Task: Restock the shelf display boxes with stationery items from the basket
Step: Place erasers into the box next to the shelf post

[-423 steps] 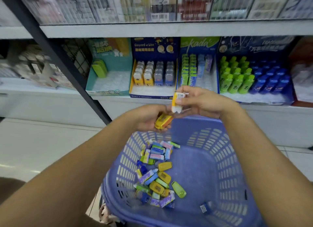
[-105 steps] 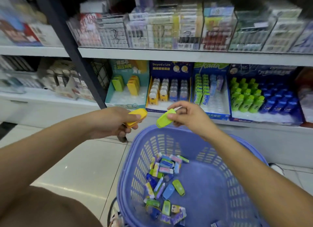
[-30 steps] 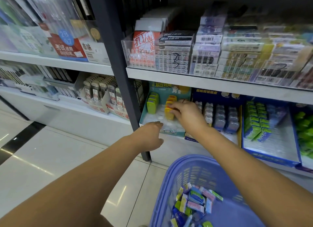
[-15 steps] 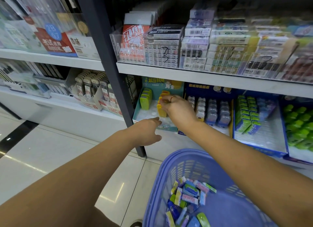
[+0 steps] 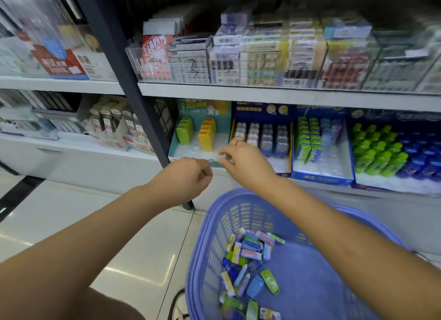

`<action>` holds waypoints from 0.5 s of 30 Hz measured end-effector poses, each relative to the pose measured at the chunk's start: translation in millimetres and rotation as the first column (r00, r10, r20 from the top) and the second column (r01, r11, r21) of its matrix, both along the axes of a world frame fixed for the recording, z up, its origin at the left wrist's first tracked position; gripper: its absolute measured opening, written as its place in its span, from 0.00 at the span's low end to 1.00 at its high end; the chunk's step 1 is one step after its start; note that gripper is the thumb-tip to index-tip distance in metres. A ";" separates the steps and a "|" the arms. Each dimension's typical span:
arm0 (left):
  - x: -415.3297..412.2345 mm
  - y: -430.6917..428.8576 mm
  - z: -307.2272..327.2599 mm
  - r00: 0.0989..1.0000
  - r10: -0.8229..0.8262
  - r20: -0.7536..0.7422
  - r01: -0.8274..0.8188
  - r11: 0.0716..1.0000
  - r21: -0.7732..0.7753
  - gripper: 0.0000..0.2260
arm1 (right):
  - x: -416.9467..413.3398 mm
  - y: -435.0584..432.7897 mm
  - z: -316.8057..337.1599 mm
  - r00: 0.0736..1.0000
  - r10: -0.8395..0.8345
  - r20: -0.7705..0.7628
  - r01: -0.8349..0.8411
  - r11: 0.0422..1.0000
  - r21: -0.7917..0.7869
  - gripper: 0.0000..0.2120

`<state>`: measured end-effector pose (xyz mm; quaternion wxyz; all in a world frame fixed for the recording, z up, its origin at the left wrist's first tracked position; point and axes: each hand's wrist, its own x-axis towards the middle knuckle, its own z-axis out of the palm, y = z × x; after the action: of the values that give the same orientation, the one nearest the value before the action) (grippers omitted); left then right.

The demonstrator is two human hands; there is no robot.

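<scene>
**Between placements at the teal display box**

Head view: the person is standing in front of the shelf with both hands hovering just before the teal display box (image 5: 202, 108). The left hand (image 5: 188, 176) is hanging near the box's front lip. Its grip is loosely curled, and nothing is showing in it. The right hand (image 5: 245, 162) is floating just beside it. Its fingers are bent and slightly spread, and its grip appears empty, though motion blur is softening the fingertips.

Inside the box a row of yellow cases (image 5: 207, 135) and a row of green cases (image 5: 185, 131) are standing upright, with bare slots showing in front of them. The basket (image 5: 214, 236) is sitting below the arms, with the loose stationery items (image 5: 248, 252) lying heaped toward its left wall. A green case (image 5: 269, 281) is lying among them.

By my reading, one placement is finishing and the box is only partly filled. The next move is probably calling for a reach down into the basket. The heap is mixed, so the person will likely be sorting out a case that matches one of the two rows. It should then go upright into the next free slot without tipping its neighbours.
</scene>
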<state>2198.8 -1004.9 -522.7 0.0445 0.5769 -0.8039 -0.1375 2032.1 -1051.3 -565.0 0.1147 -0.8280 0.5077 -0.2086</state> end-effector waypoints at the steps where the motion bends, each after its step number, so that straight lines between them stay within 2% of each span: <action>1: -5.5 6.9 -0.5 1.000 -0.026 0.017 0.026 1.000 0.015 0.06 | -14.0 13.9 -10.5 1.000 0.000 -0.010 0.001 0.998 0.063 0.11; 3: -20.0 16.7 -7.9 0.992 -0.094 0.084 0.087 0.993 0.077 0.06 | -42.1 39.2 -40.0 0.991 0.008 -0.136 0.030 0.961 0.276 0.13; 5: -38.1 21.0 -23.8 0.972 -0.180 0.154 0.155 0.975 0.159 0.08 | -65.3 58.6 -75.2 0.970 0.029 -0.242 0.092 0.874 0.476 0.12; 8: -68.1 22.4 -61.7 0.960 -0.235 0.154 0.186 0.942 0.280 0.12 | -89.1 78.8 -131.6 0.943 -0.009 -0.334 0.225 0.755 0.616 0.12; 10: -84.2 24.3 -95.7 0.966 -0.219 0.139 0.161 0.926 0.340 0.13 | -100.1 91.5 -164.4 0.942 -0.059 -0.330 0.277 0.693 0.665 0.13; 13: -98.2 33.1 -154.6 0.975 -0.176 0.139 0.102 0.898 0.427 0.15 | -112.0 105.1 -207.4 0.947 -0.173 -0.270 0.320 0.585 0.745 0.09; 15: -103.3 39.1 -189.9 0.978 -0.145 0.152 0.055 0.875 0.481 0.16 | -114.1 108.6 -229.2 0.932 -0.297 -0.207 0.341 0.529 0.777 0.14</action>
<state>2095.5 -965.8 -712.6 -0.1793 0.5381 -0.7752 -0.2781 1917.9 -942.7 -794.2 0.4218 -0.5846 0.6916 0.0450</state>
